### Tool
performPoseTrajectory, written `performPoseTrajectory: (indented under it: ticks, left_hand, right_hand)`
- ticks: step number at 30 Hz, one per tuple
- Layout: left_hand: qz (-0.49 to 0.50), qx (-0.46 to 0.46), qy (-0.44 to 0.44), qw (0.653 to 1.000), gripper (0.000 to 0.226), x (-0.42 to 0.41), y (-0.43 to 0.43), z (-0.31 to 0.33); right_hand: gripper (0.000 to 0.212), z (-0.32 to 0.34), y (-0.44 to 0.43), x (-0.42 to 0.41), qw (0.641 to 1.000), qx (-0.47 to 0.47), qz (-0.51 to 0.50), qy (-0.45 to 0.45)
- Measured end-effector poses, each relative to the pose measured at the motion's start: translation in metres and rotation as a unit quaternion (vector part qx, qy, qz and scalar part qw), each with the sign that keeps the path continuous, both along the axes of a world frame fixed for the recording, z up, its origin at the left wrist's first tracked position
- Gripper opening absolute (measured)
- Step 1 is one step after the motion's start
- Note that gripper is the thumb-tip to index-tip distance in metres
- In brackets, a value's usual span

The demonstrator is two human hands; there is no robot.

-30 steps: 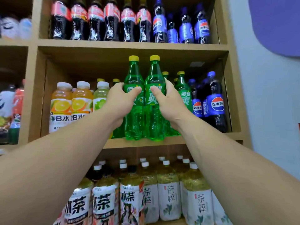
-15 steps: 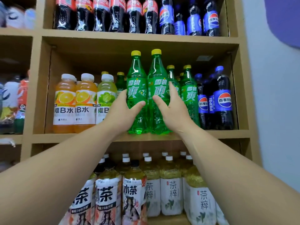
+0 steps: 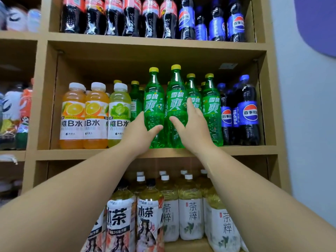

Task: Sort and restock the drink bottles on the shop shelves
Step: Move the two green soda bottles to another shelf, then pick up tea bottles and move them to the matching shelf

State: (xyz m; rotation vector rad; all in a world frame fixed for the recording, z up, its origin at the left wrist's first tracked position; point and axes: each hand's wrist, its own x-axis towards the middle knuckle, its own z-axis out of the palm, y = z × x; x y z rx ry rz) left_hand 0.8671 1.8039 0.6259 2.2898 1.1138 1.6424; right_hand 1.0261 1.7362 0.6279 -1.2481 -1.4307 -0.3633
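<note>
Head view: left hand [image 3: 141, 132] and right hand [image 3: 192, 130] each hold one clear green plastic soda bottle with a yellow cap. Both bottles stand upright at the front edge of the middle wooden shelf board [image 3: 91, 154], side by side and touching or nearly so. On the left green bottle [image 3: 154, 99] the thumb crosses the front below the label; the other fingers go round the back, out of sight. On the right green bottle [image 3: 176, 95] the thumb is across the front and the fingers [image 3: 190, 106] run up its far side, between it and the next green one. So both hands are wrapped round a bottle; can't tell how hard they squeeze. Same board: orange and lime vitamin drink bottles [image 3: 73, 113] toward its left end, blue-label dark cola bottles [image 3: 250, 110] toward its right end, more green ones behind the held pair. Board above: red-label cola bottles [image 3: 112, 15]. Below: yellow tea bottles with white labels [image 3: 190, 211]. Handling guess: full, so moderately heavy. Thin plastic walls give under a squeeze and the glossy label looks slick. Tall with a narrow base, so tippy. Best hold is low on the body below the label for sliding; move up to the label band for a lift. Main risk is knocking the row behind.
</note>
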Motion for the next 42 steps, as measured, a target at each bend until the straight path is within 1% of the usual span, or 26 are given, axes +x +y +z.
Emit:
performPoseTrajectory:
  ticks: [3,7,9,11,14,17,23,26,29,31,32,33,36,37,38,40,42]
  left_hand:
    - [0.018,-0.011,0.044,0.999,0.093,-0.004,-0.001,-0.005]
    - [-0.010,-0.002,0.100,0.995,0.104,-0.017,-0.003,-0.014]
    - [-0.022,-0.005,0.098,0.995,0.109,-0.020,-0.004,-0.014]
    - [-0.007,0.004,0.104,0.995,0.113,-0.018,-0.003,-0.013]
    - [0.045,0.013,0.123,0.991,0.113,-0.008,0.000,-0.010]
    - [0.075,0.009,0.129,0.989,0.113,0.000,0.001,-0.007]
    - [0.063,-0.016,0.122,0.990,0.112,0.000,0.006,-0.003]
    - [0.058,-0.022,0.114,0.992,0.111,-0.002,0.005,-0.001]
    - [0.071,-0.008,0.133,0.989,0.105,-0.003,0.002,-0.005]
    - [0.069,0.020,0.137,0.988,0.096,-0.008,-0.004,-0.011]
    - [0.057,0.042,0.128,0.989,0.092,-0.013,-0.009,-0.017]
    - [0.041,0.068,0.111,0.991,0.086,-0.019,-0.015,-0.025]
    - [-0.018,0.148,0.035,0.988,0.069,-0.048,-0.040,-0.069]
    - [-0.027,0.166,0.013,0.986,0.063,-0.059,-0.046,-0.089]
    - [-0.025,0.170,-0.002,0.985,0.059,-0.069,-0.049,-0.110]
    - [0.006,0.134,-0.016,0.991,0.055,-0.085,-0.046,-0.153]
    - [0.049,0.070,-0.009,0.996,0.057,-0.094,-0.036,-0.189]
  right_hand:
    - [0.082,-0.011,-0.002,0.009,0.997,0.029,-0.054,-0.036]
    - [0.081,-0.022,-0.003,0.019,0.999,0.018,-0.018,-0.037]
    - [0.081,-0.025,-0.001,0.023,0.999,0.011,-0.016,-0.039]
    - [0.080,-0.025,0.003,0.023,0.999,0.010,-0.027,-0.035]
    - [0.080,-0.024,0.012,0.015,0.998,0.014,-0.057,-0.035]
    - [0.078,-0.027,0.021,0.008,0.994,0.026,-0.098,-0.046]
    - [0.076,-0.027,0.029,0.007,0.990,0.026,-0.133,-0.041]
    - [0.075,-0.025,0.031,0.004,0.986,0.006,-0.160,-0.050]
    - [0.076,-0.027,0.028,0.000,0.984,-0.031,-0.167,-0.063]
    - [0.076,-0.031,0.021,0.000,0.984,-0.042,-0.153,-0.076]
    - [0.075,-0.035,0.016,0.001,0.988,-0.027,-0.135,-0.076]
    - [0.072,-0.042,0.010,0.003,0.991,0.006,-0.113,-0.072]
    - [0.054,-0.079,-0.009,0.005,0.987,0.139,-0.059,-0.051]
    - [0.048,-0.096,-0.013,0.003,0.985,0.161,-0.045,-0.040]
    - [0.042,-0.114,-0.015,0.000,0.986,0.163,-0.029,-0.024]
    - [0.037,-0.153,-0.011,-0.007,0.993,0.113,0.004,0.016]
    - [0.037,-0.188,-0.001,-0.015,0.998,0.026,0.026,0.054]
